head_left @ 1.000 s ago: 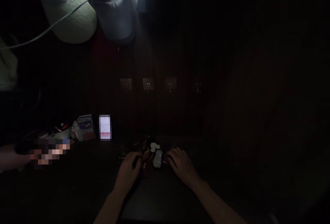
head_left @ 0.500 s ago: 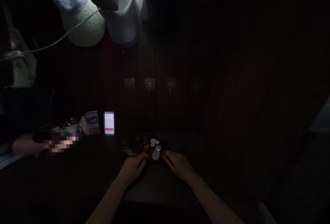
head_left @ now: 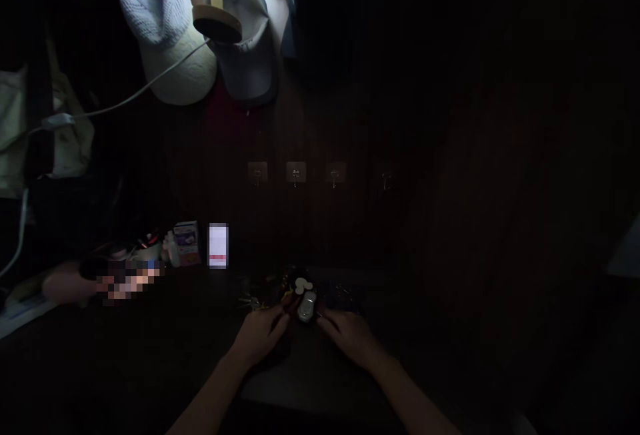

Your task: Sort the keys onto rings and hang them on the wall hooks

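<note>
My left hand rests on the dark tabletop, palm down, with its thumb slightly apart from the fingers and nothing visible in it. Opposite it, my right hand lies in a similar pose, fingers pointing inward. Between the two sits a silver, rounded, palm-sized object. Just behind that is a white piece made of three round lobes. A few metal keys lie beyond my left fingers. Near my right fingertips is a dark, faintly shiny heap, too dim to name. Darkness hides the fingertips' exact contact.
A lit phone screen stands upright against the back, beside a small box and a white bottle. A pink-handled object lies at left. Wall hooks and hanging caps are above, with a white cable across them.
The view has shifted, so the scene sits slightly lower and further right. Both hands stay on either side of the silver object; nothing is visibly picked up or let go.
</note>
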The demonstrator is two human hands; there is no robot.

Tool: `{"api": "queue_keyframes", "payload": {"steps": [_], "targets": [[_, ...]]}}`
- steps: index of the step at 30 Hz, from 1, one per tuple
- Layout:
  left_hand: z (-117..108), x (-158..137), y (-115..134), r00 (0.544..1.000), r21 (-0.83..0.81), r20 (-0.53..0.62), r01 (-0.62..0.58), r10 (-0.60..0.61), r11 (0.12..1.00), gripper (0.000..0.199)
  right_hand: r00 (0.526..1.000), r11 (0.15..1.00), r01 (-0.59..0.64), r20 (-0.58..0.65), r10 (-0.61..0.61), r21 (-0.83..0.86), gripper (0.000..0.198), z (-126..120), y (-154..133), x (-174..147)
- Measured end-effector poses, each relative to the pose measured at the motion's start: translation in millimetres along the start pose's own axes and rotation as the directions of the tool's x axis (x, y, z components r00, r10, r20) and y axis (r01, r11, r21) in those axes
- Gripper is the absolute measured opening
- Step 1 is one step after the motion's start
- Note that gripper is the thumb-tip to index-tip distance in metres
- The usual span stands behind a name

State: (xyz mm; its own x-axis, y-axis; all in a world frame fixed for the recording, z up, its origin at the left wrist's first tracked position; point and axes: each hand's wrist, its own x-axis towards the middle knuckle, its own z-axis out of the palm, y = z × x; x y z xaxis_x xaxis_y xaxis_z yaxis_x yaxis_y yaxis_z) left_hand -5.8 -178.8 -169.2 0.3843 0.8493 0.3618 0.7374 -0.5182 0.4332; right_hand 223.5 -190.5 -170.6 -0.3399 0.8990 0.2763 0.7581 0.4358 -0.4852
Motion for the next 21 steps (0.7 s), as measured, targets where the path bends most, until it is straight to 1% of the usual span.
{"api": "queue_keyframes", "payload": {"steps": [2,4,5,7,9,11,12,14,16,19,21], "targets": [[-3,-1,1,1.000,-0.031,0.006,0.008,-0.008,0.999,0.035,0.996,0.977,-0.089,-0.010,0.093,0.195,0.052,0,5,3],[-5,-1,1,0.999,-0.048,0.024,0.027,-0.026,0.998,0.038,0.981,0.906,-0.173,-0.016,0.194,0.387,0.060,0,10,5],[-6,-1,1,0.999,-0.053,0.027,0.039,-0.037,0.998,0.039,0.974,0.871,-0.193,-0.015,0.224,0.452,0.062,1,12,6],[-6,-1,1,0.998,-0.069,0.018,0.056,-0.055,0.996,0.038,0.969,0.843,-0.215,-0.003,0.249,0.494,0.064,2,13,7],[-5,-1,0,0.998,-0.110,0.006,0.062,-0.062,0.992,0.037,0.969,0.859,-0.218,0.000,0.245,0.463,0.063,3,12,6],[-2,1,-1,0.997,-0.206,-0.006,0.077,-0.080,0.975,0.040,0.970,0.860,-0.215,-0.002,0.243,0.463,0.063,2,11,5],[-1,2,-2,0.995,-0.280,-0.013,0.094,-0.101,0.956,0.044,0.971,0.846,-0.209,-0.001,0.240,0.490,0.063,1,11,5],[-1,7,-4,0.985,-0.448,-0.029,0.140,-0.171,0.883,0.053,0.973,0.793,-0.187,-0.005,0.233,0.580,0.064,-6,12,7],[-7,15,-8,0.969,-0.594,-0.025,0.183,-0.245,0.783,0.060,0.974,0.736,-0.149,-0.029,0.224,0.660,0.066,-19,12,12],[-29,28,-14,0.951,-0.739,-0.009,0.202,-0.309,0.643,0.068,0.977,0.684,-0.071,-0.089,0.196,0.726,0.070,-51,7,21],[-49,36,-19,0.952,-0.804,-0.024,0.162,-0.304,0.571,0.070,0.978,0.678,-0.062,-0.091,0.188,0.733,0.073,-73,1,26]]}}
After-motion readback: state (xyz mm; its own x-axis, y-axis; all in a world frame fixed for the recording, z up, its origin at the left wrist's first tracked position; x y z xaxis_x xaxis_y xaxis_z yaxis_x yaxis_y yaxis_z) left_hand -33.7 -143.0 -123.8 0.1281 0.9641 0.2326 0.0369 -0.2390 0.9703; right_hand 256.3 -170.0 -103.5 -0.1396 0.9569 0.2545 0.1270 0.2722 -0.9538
